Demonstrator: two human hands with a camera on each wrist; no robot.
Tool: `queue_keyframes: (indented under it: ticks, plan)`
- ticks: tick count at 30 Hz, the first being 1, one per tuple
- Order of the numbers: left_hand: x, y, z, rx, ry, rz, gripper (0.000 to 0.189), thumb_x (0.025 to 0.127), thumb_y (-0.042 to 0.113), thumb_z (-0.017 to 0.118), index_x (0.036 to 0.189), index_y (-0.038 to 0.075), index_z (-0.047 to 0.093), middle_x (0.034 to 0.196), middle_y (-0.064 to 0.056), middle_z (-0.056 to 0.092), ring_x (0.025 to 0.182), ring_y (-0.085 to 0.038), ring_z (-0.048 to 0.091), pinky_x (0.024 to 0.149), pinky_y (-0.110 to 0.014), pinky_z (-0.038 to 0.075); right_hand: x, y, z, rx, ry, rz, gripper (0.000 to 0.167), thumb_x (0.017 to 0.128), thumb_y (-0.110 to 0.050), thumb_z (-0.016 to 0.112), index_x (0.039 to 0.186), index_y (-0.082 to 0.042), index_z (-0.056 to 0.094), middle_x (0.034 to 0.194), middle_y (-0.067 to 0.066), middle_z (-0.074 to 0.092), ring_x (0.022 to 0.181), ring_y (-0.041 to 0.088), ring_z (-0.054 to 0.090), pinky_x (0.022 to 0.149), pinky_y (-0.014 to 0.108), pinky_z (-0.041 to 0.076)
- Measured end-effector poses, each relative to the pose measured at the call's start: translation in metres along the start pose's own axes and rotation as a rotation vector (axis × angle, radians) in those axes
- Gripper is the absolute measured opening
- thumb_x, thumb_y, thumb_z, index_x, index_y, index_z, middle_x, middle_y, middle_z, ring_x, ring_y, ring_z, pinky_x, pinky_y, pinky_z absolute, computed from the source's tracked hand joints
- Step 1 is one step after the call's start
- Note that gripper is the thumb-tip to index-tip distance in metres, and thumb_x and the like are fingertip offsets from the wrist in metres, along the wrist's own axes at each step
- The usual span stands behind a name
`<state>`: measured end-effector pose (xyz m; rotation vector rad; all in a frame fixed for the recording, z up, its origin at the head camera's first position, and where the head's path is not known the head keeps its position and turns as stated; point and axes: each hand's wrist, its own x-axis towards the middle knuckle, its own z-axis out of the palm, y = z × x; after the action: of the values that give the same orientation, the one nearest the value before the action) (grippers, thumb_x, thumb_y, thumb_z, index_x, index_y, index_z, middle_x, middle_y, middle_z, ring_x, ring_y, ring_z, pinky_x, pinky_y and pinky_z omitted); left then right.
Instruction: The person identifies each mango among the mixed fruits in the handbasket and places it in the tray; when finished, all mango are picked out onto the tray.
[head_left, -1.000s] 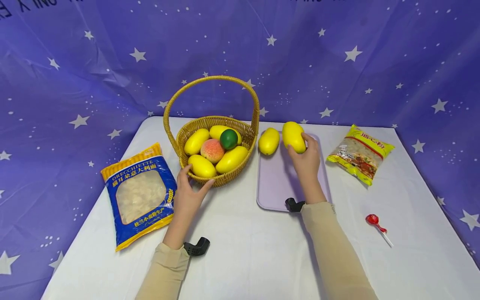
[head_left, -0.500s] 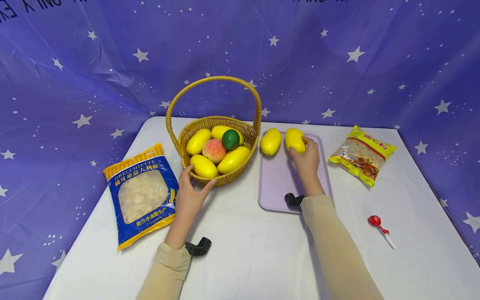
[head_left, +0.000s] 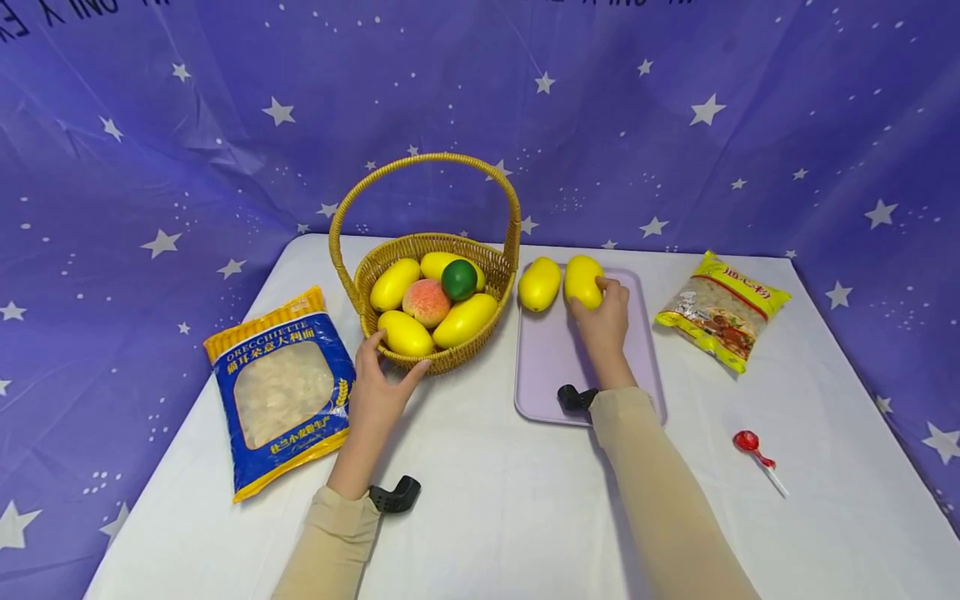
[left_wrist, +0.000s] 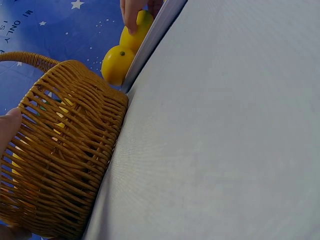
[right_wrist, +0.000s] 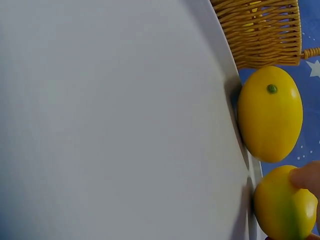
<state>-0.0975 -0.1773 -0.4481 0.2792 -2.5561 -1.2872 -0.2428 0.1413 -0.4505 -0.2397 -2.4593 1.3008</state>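
Note:
On the far part of a lilac tray point(head_left: 551, 371), my right hand point(head_left: 606, 325) holds a yellow mango point(head_left: 582, 282) between thumb and fingers. A second mango point(head_left: 539, 284) lies just left of it at the tray's back left edge. In the right wrist view the held mango point(right_wrist: 277, 202) shows a greenish patch under the fingertip. My left hand point(head_left: 377, 390) grips the near left rim of a wicker basket point(head_left: 453, 358), thumb and fingers spread along it. Inside the basket lie several mangoes, a peach point(head_left: 426, 302) and a dark green round fruit point(head_left: 459, 279).
A blue and yellow bag of orecchiette point(head_left: 285, 392) lies left of the basket. To the tray's right is a yellow pasta packet point(head_left: 723, 308), with a red lollipop point(head_left: 746, 441) nearer the front. The basket's tall handle point(head_left: 442, 157) arches upward before the starry cloth backdrop point(head_left: 600, 125).
My right hand has lowered the mango onto the tray and shifted slightly left, bringing it closer to the other mango. The left hand stays at the basket.

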Motion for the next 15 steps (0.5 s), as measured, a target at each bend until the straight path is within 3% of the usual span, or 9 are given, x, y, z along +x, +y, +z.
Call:
queue_keyframes:
  ticks: [15]
  plan:
    - [0.0008, -0.0005, -0.0001, -0.002, -0.007, -0.004, 0.089, 0.080, 0.062, 0.068, 0.147, 0.021, 0.027, 0.149, -0.013, 0.030, 0.126, -0.033, 0.045, 0.097, -0.052, 0.041, -0.0004, -0.0015, 0.0041, -0.022, 0.007, -0.043, 0.053, 0.082, -0.014, 0.075, 0.128, 0.001, 0.053, 0.125, 0.020, 0.045, 0.118, 0.036, 0.048, 0.103, 0.045, 0.035]
